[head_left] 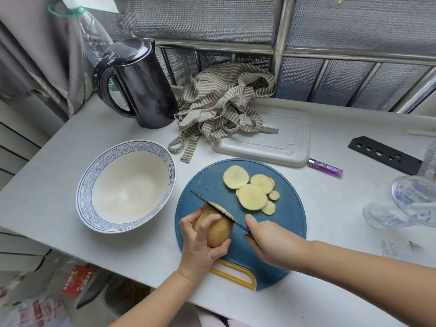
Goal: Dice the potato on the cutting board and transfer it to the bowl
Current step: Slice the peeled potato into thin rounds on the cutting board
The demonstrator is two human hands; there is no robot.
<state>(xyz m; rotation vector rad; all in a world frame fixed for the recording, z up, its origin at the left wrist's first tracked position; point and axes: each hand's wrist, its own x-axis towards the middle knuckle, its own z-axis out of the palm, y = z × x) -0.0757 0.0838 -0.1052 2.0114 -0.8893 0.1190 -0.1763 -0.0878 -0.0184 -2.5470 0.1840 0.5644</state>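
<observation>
A round blue cutting board (207,182) with a yellow handle lies on the white counter. My left hand (200,246) holds the unpeeled potato (218,230) down at the board's near left. My right hand (271,241) grips a dark knife (212,206) whose blade is set into the potato's far end, a thin slice partly cut. Several pale round potato slices (251,190) lie on the board's far right. The white bowl (82,192) with a blue patterned rim stands left of the board, nothing in it.
A black kettle (139,86) stands at the back left. A striped cloth (224,102) lies partly on a white tray lid (283,142). A purple lighter (325,167), a black perforated bar (384,154) and glassware (405,204) sit to the right.
</observation>
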